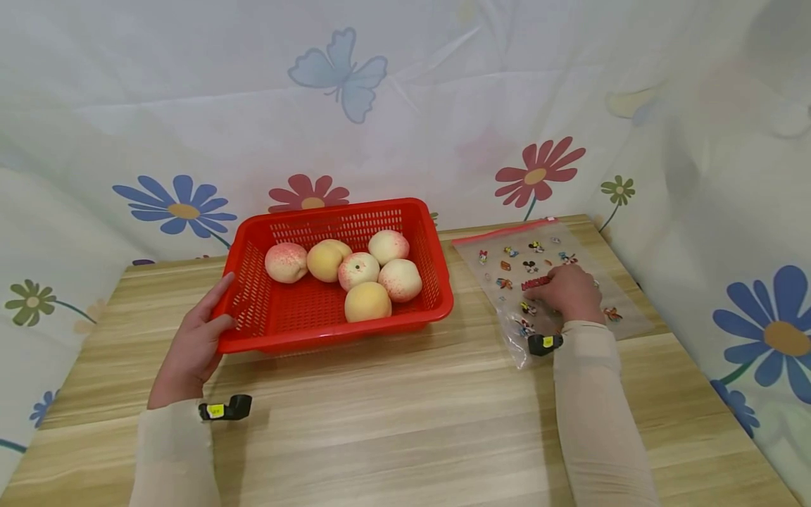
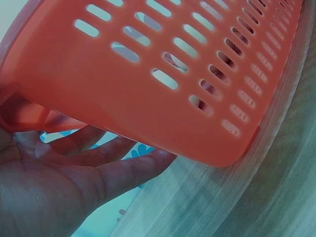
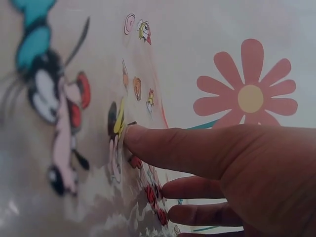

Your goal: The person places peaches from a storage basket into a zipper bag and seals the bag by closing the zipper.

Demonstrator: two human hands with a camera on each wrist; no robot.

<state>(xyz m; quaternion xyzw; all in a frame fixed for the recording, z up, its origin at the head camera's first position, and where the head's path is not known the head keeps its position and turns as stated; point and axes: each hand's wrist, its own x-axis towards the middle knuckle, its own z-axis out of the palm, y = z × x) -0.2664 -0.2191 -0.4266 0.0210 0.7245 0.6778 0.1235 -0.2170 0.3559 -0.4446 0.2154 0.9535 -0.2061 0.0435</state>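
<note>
I see the red basket (image 1: 342, 332) at eleven o'clock, peaches (image 1: 358, 271) inside — the left hand (image 1: 195, 345) grips it at its nine o'clock. The right hand (image 1: 573, 292) touches the printed bag (image 1: 516, 269) at one o'clock — whether pinching, I can't tell. Flowered cloth (image 1: 437, 134) hangs at twelve.

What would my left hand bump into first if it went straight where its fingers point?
The red basket. Your left hand is already right at its end, so the basket's side seems to come first, though exactly how the fingertips meet it is hard to tell.
</note>
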